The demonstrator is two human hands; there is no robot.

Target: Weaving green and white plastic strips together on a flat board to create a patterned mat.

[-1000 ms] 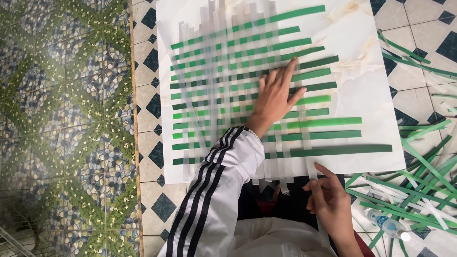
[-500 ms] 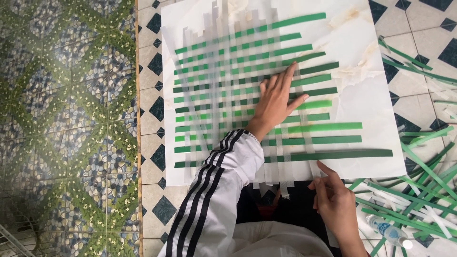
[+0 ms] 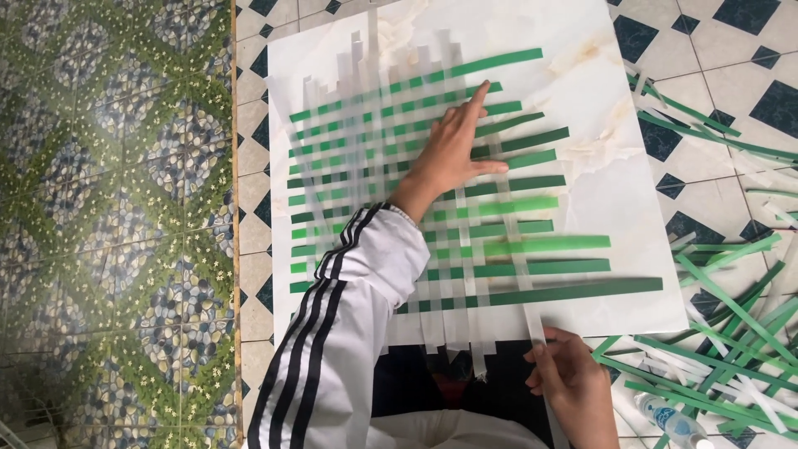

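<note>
Green and white paper strips are woven into a mat [image 3: 416,191] that lies flat on a pale marble-patterned board [image 3: 607,199]; the board rests on a floor of white and dark diamond tiles [image 3: 723,58], with a green patterned floor [image 3: 108,208] to the left. The left hand [image 3: 453,154] is laid palm down on the far middle of the mat, fingers spread wide and the forefinger stretched toward the far right; nothing is gripped by it, the weave is only pressed flat. A white sleeve with black stripes [image 3: 341,324] runs from that hand to the near edge. The right hand [image 3: 569,382] is seen at the near right edge of the board; a white strip [image 3: 532,320] is pinched at its near end between thumb and fingertips, the fingers closed narrowly on it. The strip runs from there up into the right side of the weave.

Such strips are judged to be very light, thin and limp; they would bend, crease or tear easily and would slide over the smooth board and over one another. A hold is best taken at the free end of the strip, lightly, while the rest of the weave is kept down by a flat palm.

Loose green strips [image 3: 731,349] are heaped on the tiles to the near right; a small plastic bottle [image 3: 673,420] lies among them.
</note>
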